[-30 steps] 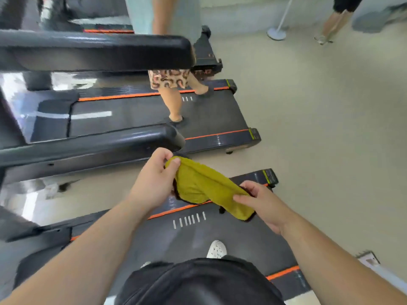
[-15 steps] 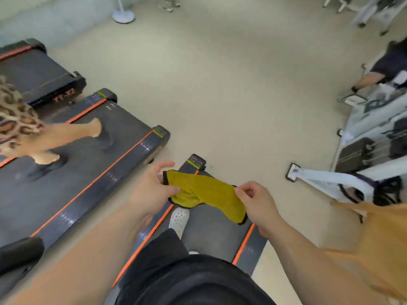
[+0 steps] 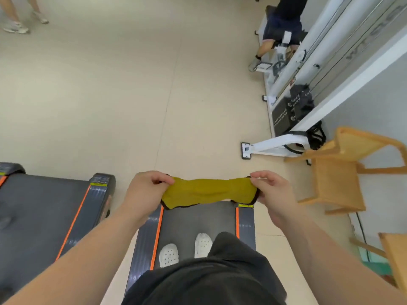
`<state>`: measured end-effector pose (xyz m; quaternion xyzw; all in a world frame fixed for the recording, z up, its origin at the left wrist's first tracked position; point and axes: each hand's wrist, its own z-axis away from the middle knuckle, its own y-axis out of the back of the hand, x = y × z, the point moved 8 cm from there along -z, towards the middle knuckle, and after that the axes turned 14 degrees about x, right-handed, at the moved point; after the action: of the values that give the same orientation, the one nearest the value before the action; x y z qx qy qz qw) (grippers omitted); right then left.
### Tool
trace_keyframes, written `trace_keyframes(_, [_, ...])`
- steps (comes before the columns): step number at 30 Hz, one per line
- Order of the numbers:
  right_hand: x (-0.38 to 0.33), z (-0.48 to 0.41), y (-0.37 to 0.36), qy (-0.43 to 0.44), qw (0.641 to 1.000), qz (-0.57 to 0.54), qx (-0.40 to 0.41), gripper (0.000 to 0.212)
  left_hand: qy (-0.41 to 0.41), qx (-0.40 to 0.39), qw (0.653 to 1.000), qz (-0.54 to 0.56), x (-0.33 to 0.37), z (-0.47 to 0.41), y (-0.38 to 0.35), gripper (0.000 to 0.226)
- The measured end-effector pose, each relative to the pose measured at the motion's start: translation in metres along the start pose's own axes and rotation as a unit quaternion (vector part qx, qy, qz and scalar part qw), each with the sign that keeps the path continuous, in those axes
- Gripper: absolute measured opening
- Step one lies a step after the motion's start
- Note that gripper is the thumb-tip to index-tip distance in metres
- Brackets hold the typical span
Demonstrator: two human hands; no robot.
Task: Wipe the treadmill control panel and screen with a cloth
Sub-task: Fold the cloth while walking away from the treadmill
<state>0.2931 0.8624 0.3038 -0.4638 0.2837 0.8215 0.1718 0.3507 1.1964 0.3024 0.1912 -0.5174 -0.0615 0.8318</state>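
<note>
A yellow cloth with a dark hem is stretched level between my two hands above the rear end of a treadmill belt. My left hand pinches its left end, and my right hand pinches its right end. I stand on the belt in white shoes, facing its rear end. No control panel or screen is in view.
A second treadmill lies to the left. A white cable machine with a person beside it stands at the right, wooden chairs nearer me. Another person's legs show at top left. Beige floor stretches ahead.
The view has swung right, away from the neighbouring treadmill and its handrails, to the floor behind. My hands have drawn apart and pulled the bunched cloth out straight.
</note>
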Motion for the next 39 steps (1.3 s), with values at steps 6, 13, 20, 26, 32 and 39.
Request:
trace_keyframes(6, [-0.028,-0.077,0.033,0.008,0.998,-0.030,0.055,0.022,-0.119,-0.113,0.973,-0.160,0.062,-0.049,-0.085,0.028])
trace_keyframes(13, [-0.061,-0.193,0.073,0.048,0.996,0.007,0.079,0.021,-0.240,-0.093,0.927,-0.273,0.140,-0.109,-0.195,0.032])
trace_keyframes(20, [-0.086,-0.283,0.092,0.060,0.993,0.096,0.010,0.038,-0.275,-0.075,0.910,-0.301,0.210,-0.167,-0.283,0.018])
trace_keyframes(26, [-0.072,-0.364,0.109,0.130,0.960,0.246,0.032,0.031,-0.281,-0.160,0.912,-0.252,0.246,-0.218,-0.373,0.019])
trace_keyframes(32, [-0.034,-0.452,0.134,0.073,0.962,0.240,0.104,0.010,-0.177,-0.278,0.927,-0.181,0.235,-0.289,-0.482,0.021])
trace_keyframes(39, [0.032,-0.554,0.127,-0.030,0.988,0.073,0.131,0.012,-0.168,-0.331,0.915,-0.154,0.181,-0.402,-0.626,0.015])
